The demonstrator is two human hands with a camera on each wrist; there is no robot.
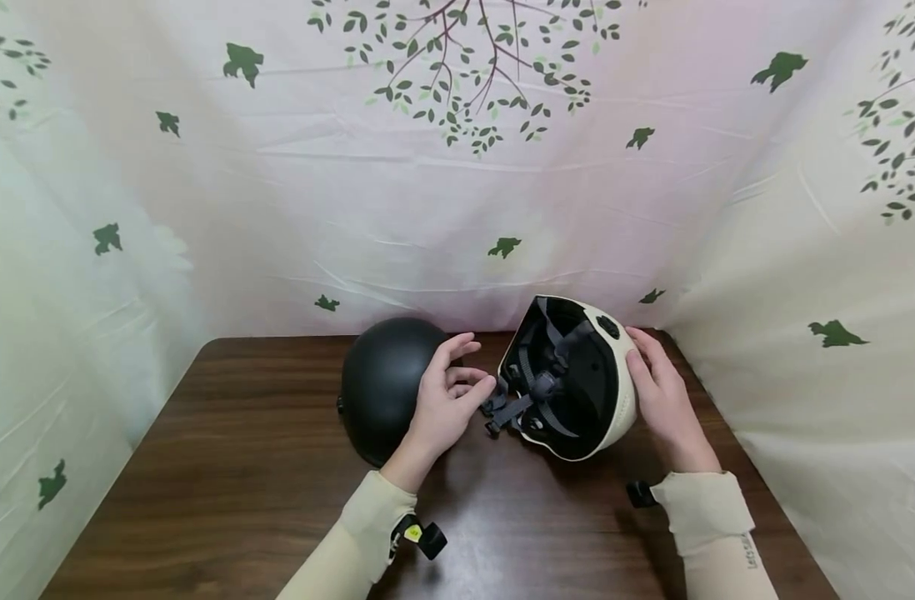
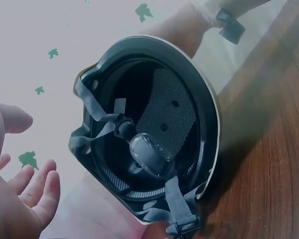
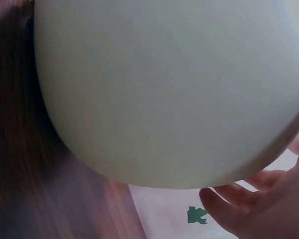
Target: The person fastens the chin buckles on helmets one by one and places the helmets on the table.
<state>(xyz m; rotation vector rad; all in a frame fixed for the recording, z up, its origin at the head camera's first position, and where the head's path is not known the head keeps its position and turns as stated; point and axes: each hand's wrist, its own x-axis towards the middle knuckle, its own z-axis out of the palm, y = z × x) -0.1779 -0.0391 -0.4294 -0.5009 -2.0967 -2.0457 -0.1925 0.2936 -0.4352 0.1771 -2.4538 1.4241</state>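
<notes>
A cream-white helmet (image 1: 624,412) is tilted on its side on the table, its black padded inside facing left and toward me. Grey straps and a buckle (image 2: 183,221) hang from its edge. My right hand (image 1: 666,408) holds the helmet by its outer shell on the right; in the right wrist view the fingers (image 3: 239,196) lie against the shell (image 3: 169,94). My left hand (image 1: 446,408) hovers between the two helmets, fingers loosely bent, holding nothing. Behind it a matte black helmet (image 1: 386,387) sits dome up, partly covered by that hand.
The dark brown wooden table (image 1: 225,475) ends at the back against a pale curtain (image 1: 427,208) printed with leaves and green birds. More curtain hangs along the left and right sides. Small black devices (image 1: 431,542) are strapped at both wrists.
</notes>
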